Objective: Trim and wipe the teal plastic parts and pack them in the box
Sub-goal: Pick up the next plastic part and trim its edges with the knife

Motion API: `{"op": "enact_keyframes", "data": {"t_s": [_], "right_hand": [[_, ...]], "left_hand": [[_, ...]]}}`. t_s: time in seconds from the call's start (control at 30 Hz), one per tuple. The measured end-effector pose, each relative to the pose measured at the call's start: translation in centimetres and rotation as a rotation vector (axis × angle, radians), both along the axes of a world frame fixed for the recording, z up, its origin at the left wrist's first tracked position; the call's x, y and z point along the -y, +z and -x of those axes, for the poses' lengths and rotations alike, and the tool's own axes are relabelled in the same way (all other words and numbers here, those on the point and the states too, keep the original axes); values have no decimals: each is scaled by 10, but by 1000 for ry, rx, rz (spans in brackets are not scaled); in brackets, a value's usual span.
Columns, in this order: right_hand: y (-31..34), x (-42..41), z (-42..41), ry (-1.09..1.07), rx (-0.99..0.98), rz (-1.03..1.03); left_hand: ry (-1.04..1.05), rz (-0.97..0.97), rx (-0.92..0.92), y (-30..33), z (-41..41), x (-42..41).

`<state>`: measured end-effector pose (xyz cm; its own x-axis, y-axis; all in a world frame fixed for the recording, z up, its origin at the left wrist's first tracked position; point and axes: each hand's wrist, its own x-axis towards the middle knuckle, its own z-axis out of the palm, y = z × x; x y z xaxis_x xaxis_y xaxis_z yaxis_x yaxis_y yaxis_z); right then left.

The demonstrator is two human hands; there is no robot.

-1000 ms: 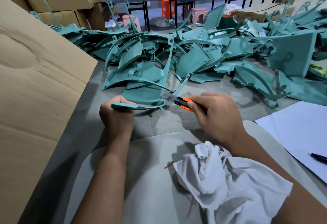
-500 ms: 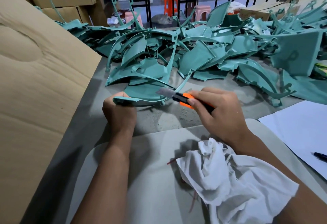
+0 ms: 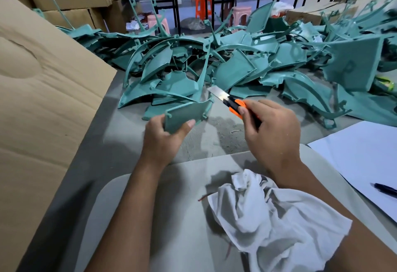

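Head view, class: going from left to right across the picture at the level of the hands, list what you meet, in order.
cardboard box flap → left hand → teal part it holds → utility knife → right hand → white paper sheet

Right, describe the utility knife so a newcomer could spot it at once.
Start at the big pile of teal parts across the grey table. Just in front of it, the right hand grips the utility knife. Its orange-and-black handle and bare silver blade stand out among all the teal.
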<state>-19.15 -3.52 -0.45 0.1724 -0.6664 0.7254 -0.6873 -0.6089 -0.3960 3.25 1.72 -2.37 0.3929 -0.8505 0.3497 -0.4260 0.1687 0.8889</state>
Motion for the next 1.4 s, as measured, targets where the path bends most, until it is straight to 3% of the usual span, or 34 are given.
{"op": "enact_keyframes", "data": {"t_s": [0.2,0.4,0.53,0.77,0.93,1.1,1.27,1.4], "right_hand": [[1,-6,-5,39,158,64],[1,-12,-15,56,11,-56],[0,-8,-10,69,39,-96],[-7,5,0,-203,44,-154],[-1,-6,-5,35,149,-43],[-3,-11,-15,171,116,-52],[-4,0,-5,-59,127,-76],[-8,7,4,-185,210,-147]], "left_hand": [[0,158,59,-8,17,7],[5,314,219,-5,16,10],[-3,380,324,-3,14,10],[-71,370,447,-4,13,12],[-35,371,450,-6,12,14],[-27,383,293,-5,18,14],[-69,331,56,-4,26,12],[-67,312,-269,-1,35,10]]}}
